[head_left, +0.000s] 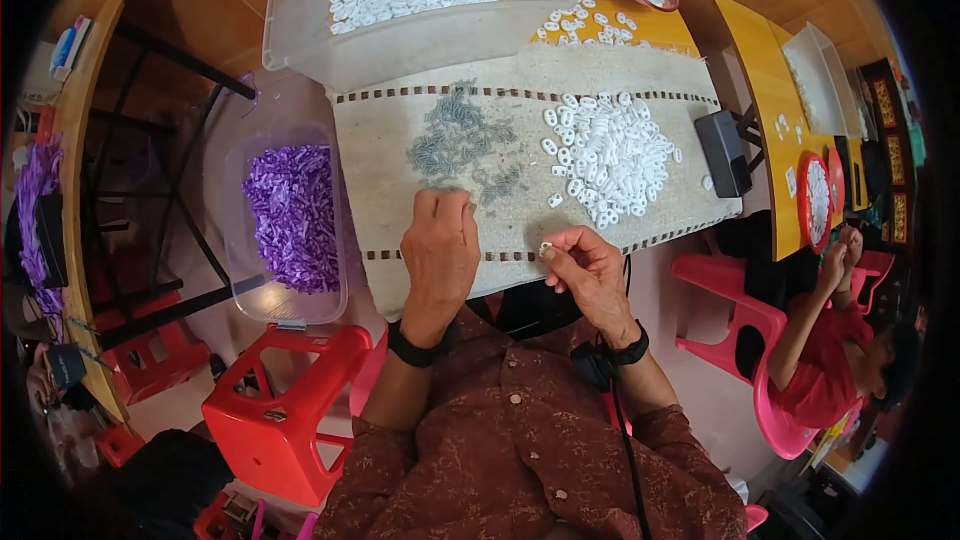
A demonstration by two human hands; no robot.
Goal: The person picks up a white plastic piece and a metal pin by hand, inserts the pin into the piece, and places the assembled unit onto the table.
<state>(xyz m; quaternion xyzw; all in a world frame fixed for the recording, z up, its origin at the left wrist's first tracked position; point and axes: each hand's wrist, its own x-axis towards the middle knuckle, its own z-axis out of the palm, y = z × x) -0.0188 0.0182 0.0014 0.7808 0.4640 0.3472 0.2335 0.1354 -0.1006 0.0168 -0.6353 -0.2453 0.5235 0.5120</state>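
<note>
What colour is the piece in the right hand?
The piece in the right hand is white, seen best in the head view.

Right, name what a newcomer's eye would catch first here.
The heap of white two-holed oval pieces on the cloth-covered table, ahead of the right hand, which pinches one. Next, purple pieces in a clear bin left of the table, and a red stool at lower left.

My left hand shows its back, fingers curled under; right of those fingers, my right hand pinches between thumb and forefinger (both forearms behind).
</note>
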